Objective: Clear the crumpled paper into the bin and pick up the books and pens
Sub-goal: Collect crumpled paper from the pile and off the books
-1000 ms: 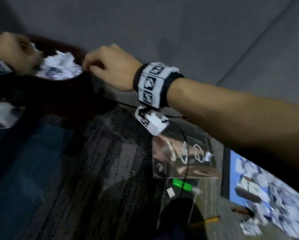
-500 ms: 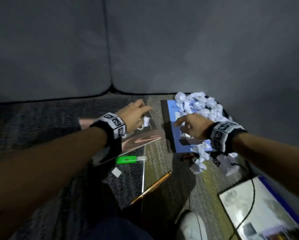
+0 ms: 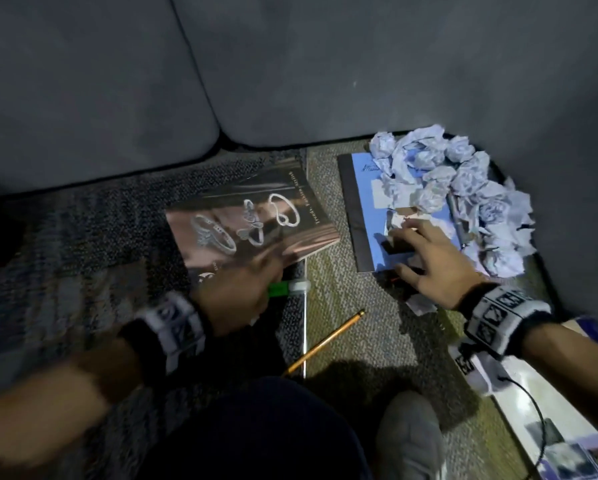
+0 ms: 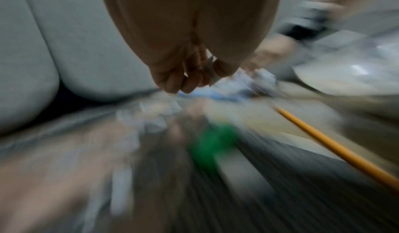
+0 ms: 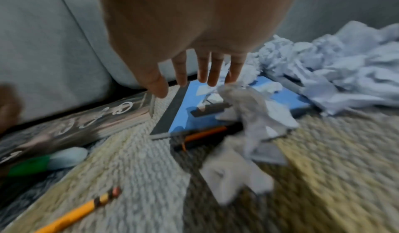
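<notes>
A pile of crumpled paper (image 3: 463, 188) lies in the corner, partly over a blue notebook (image 3: 366, 216). My right hand (image 3: 425, 254) hovers with spread fingers over the notebook's near end, and loose crumpled paper (image 5: 248, 117) lies under its palm. A brown book (image 3: 249, 216) with rings on its cover lies to the left. My left hand (image 3: 242, 289), blurred, is over that book's near edge and a green highlighter (image 3: 283, 287). Its fingers (image 4: 179, 79) curl, and blur hides whether they hold anything. A yellow pencil (image 3: 325, 341) lies between my hands. A grey pen (image 3: 455, 216) lies beside the paper.
Grey sofa cushions (image 3: 290, 71) wall the carpet on the far side and the right. A glossy magazine (image 3: 547, 410) lies at the lower right under my right wrist. An orange pencil stub (image 5: 205, 132) sits at the notebook's near edge. My knee (image 3: 256, 427) and a shoe (image 3: 408, 441) fill the foreground.
A second ago both hands were at the bin with crumpled paper. They have come back to the floor. The left hand has since pulled back over the highlighter; the right stays on the notebook.
</notes>
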Motion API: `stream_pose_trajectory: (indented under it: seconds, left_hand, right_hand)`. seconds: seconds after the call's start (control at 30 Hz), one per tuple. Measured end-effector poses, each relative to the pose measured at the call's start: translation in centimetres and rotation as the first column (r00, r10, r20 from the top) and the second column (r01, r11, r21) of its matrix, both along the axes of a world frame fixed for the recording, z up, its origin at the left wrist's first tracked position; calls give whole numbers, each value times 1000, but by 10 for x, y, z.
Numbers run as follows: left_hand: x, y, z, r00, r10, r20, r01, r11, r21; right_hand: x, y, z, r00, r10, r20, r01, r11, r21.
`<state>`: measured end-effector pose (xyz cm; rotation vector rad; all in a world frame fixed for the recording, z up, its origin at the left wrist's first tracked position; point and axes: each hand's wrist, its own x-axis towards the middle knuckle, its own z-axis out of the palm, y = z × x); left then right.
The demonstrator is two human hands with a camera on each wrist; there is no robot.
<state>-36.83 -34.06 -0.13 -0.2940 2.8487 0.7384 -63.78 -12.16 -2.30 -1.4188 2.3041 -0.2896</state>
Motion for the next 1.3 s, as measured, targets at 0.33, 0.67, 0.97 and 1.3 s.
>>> stream_pose_trajectory:
  seconds: [0.33, 0.67, 0.97, 1.3]
  left_hand:
    - [19, 29, -53, 929, 364, -67, -354, 926, 130]
    - [-1, 38, -40, 953, 300, 39, -302, 939, 161]
    - [-73, 30, -32, 909, 364, 205, -416, 830, 371]
    - [-245, 45, -27, 979, 173, -104, -181, 981, -69]
  right_hand:
    - [29, 88, -24, 958, 75, -275, 28, 935, 353]
    - [29, 67, -25, 944, -309, 118, 317, 947, -47]
    - [-49, 88, 11, 524, -847, -84, 817, 528, -230]
    - [-47, 66, -38, 581, -766, -274, 791, 611, -32]
